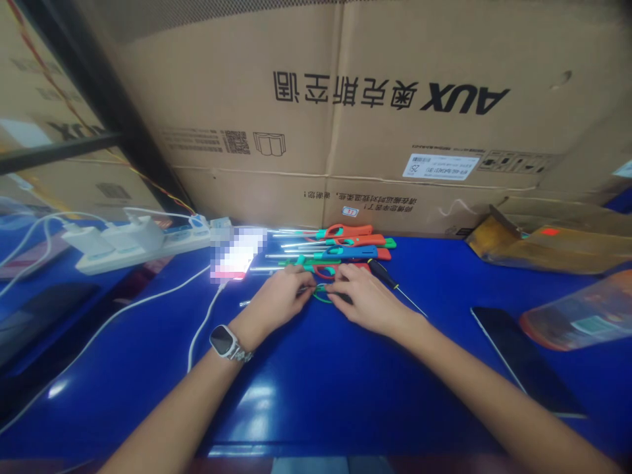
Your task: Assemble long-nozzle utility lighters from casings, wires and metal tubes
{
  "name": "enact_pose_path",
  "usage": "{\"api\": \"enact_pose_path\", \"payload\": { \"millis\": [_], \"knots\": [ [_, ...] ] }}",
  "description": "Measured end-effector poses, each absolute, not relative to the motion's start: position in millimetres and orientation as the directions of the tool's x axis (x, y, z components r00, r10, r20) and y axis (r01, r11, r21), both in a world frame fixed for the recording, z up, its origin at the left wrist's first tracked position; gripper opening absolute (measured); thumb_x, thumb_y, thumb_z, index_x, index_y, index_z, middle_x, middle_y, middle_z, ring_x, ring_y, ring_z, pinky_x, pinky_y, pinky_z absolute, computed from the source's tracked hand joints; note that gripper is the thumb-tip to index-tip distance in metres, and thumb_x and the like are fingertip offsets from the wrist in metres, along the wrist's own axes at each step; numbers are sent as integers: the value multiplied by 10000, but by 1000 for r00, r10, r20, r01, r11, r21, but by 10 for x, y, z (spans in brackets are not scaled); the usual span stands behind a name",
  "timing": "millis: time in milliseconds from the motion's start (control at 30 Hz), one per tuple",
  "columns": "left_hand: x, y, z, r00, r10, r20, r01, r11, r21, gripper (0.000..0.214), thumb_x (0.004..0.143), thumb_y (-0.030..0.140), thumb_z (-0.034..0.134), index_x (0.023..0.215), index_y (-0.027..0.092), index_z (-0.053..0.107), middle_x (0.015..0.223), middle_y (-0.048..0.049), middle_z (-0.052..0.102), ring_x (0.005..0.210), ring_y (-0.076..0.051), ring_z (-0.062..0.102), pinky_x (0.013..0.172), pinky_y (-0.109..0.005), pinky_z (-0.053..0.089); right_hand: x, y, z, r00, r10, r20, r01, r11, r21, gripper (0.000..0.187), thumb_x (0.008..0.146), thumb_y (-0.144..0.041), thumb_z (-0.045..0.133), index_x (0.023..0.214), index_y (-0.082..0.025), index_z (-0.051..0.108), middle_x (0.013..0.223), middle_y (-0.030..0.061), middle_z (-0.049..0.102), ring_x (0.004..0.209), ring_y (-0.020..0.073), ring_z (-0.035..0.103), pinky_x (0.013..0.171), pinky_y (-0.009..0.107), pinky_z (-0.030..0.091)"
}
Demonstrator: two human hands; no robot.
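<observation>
- Both hands meet just above the centre of the frame; the left hand (284, 294) has its fingers curled inward, thumb and fingertips drawn together, seemingly pinching the left end of a small green piece (323, 296).
- From the other side, the right hand (360, 293) is bent much the same way, its fingertips close around the piece's right end; the knuckles hide how firmly either one grips.
- Between the fingertips, a curved green loop shows near the middle of the frame, low over the blue table (296, 401).
- It looks like thin plastic, so I would expect it to be very light, smooth and a little springy; the loop could well flex or snap if squeezed across its width.
- Best hold, I judge: a light pinch at each thicker end, keeping pressure off the loop.
- Just behind, long-nosed lighters (350, 252) lie side by side, and a screwdriver (390, 278) rests right of them; with so little room there, fingertips could easily nudge them.
- Glossy tabletop suggests a dropped part would slide.
</observation>
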State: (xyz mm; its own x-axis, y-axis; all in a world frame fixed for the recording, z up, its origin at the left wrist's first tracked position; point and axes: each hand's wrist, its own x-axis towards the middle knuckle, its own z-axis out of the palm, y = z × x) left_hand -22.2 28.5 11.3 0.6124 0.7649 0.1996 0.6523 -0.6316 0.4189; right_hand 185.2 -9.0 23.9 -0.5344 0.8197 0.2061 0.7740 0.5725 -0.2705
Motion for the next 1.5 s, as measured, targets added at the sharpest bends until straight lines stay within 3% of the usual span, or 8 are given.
{"api": "enact_pose_path", "payload": {
  "millis": [133, 333, 667, 967, 1067, 1167, 1300, 1500],
  "knots": [
    [-213, 277, 120, 618, 758, 212, 671, -648, 361, 140, 934, 217, 542, 972, 205, 676, 937, -64, 639, 919, -240, 606, 796, -359, 478, 1954, -139, 239, -500, 833, 237, 743, 554, -377, 299, 938, -216, 550, 1218, -222, 657, 1016, 73, 593, 999, 217, 559, 884, 367, 429],
    [-145, 187, 152, 689, 654, 313, 589, -757, 285, 242, 959, 298, 526, 1145, 221, 660, 1130, -81, 608, 1045, -254, 563, 922, -427, 459, 2183, -187, 194, -380, 882, 280, 766, 469, -439, 426, 849, -70, 519, 1230, -233, 619, 1067, 66, 591, 1031, 222, 560, 920, 382, 435],
    [-88, 170, 60, 740, 598, 307, 548, -801, 241, 243, 950, 348, 576, 1125, 244, 708, 1097, -68, 603, 1017, -232, 553, 911, -413, 469, 2190, -265, -8, -364, 886, 286, 749, 462, -476, 179, 911, -202, 591, 1084, -220, 635, 1063, 62, 618, 1040, 225, 578, 912, 403, 459],
    [-50, 85, 127, 796, 535, 283, 565, -824, -33, 247, 977, 320, 533, 1136, 228, 698, 1086, -69, 622, 1031, -248, 563, 876, -399, 450, 2214, -289, -37, -410, 844, 345, 746, 528, -406, 146, 926, -188, 574, 1039, -210, 665, 1080, 69, 648, 1037, 221, 596, 945, 399, 468],
    [-56, 77, 147, 766, 549, 336, 587, -809, -15, 333, 945, 431, 572, 1196, 233, 663, 1165, -80, 624, 1056, -264, 564, 891, -408, 444, 2214, -315, -7, -395, 848, 353, 763, 517, -389, 164, 925, -221, 584, 1066, -227, 668, 1084, 62, 665, 1026, 225, 608, 926, 408, 464],
    [-115, 118, 201, 691, 595, 412, 619, -781, 89, 404, 920, 526, 567, 1164, 219, 665, 1123, -79, 652, 1018, -258, 583, 882, -401, 445, 2206, -299, 53, -349, 845, 404, 761, 508, -404, 136, 922, -220, 577, 1020, -220, 671, 1031, 55, 679, 982, 219, 618, 896, 403, 464],
    [-313, 280, 241, 474, 758, 449, 747, -616, 251, 251, 969, 328, 489, 900, 194, 691, 870, -51, 668, 839, -218, 599, 781, -350, 449, 2135, -116, 159, -327, 845, 423, 740, 507, -442, 131, 929, -204, 550, 944, -209, 679, 950, 50, 670, 911, 201, 616, 818, 358, 477],
    [-551, 473, 182, 298, 875, 383, 861, -419, 287, 173, 912, 200, 526, 955, 179, 692, 912, -79, 672, 897, -258, 597, 780, -359, 447, 1781, 445, 328, -480, 824, 302, 766, 561, -313, 186, 908, -156, 550, 1016, -185, 699, 1024, 83, 657, 976, 219, 607, 835, 344, 455]
  ]
}}
